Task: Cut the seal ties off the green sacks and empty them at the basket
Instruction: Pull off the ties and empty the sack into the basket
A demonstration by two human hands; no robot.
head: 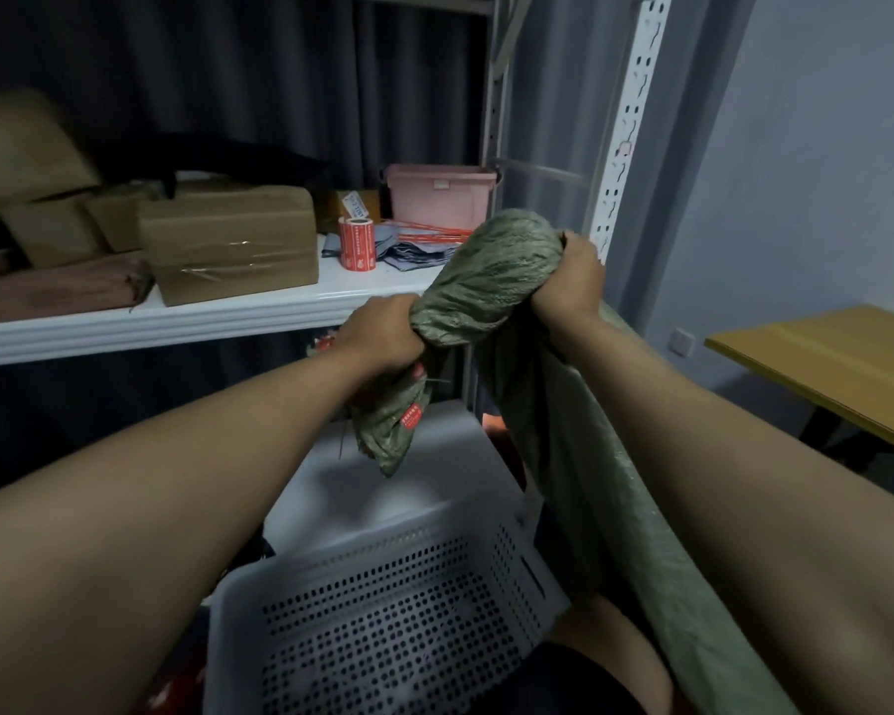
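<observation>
A green woven sack point(491, 270) is held up over a white perforated basket point(383, 621). My left hand point(383, 335) grips the sack's gathered neck, and the mouth end with a red seal tie tag point(412, 412) hangs below my fist. My right hand point(571, 278) grips the bunched sack higher up on its right side. The rest of the sack drapes down to the right past the basket's edge. A flat white sheet or lid point(383, 487) lies across the basket's far part. No cutting tool is visible.
A white metal shelf point(176, 317) behind holds taped cardboard boxes point(228, 245), a roll of red labels point(356, 245), a pink bin point(437, 196) and grey bags. The rack's upright post point(625, 141) stands close to my right hand. A wooden table point(821, 358) is at right.
</observation>
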